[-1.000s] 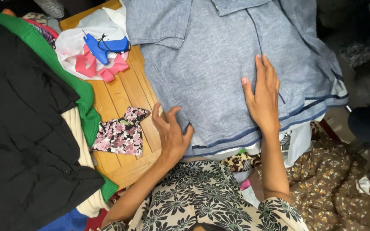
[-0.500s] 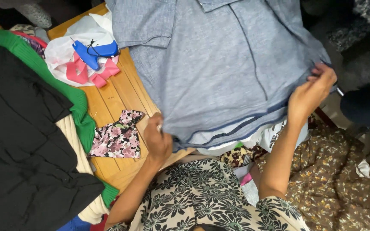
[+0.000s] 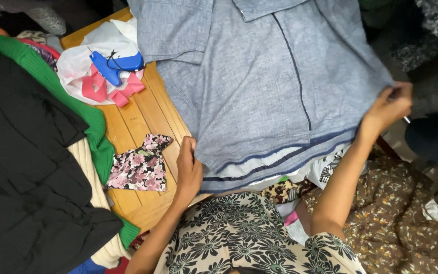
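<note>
At the shirt (image 3: 275,86) hem, both hands' fingers now pinched shut, right hand (image 3: 389,106) farther out.

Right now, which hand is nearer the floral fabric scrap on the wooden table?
Left. The left hand grips the blue shirt hem just right of the floral scrap, almost touching it. The right hand holds the shirt's far edge, across the garment.

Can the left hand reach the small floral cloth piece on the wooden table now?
Probably yes. The left hand grips the blue-grey shirt hem right beside the floral cloth piece, with only bare wooden table between them, but it must release the shirt first.
</note>
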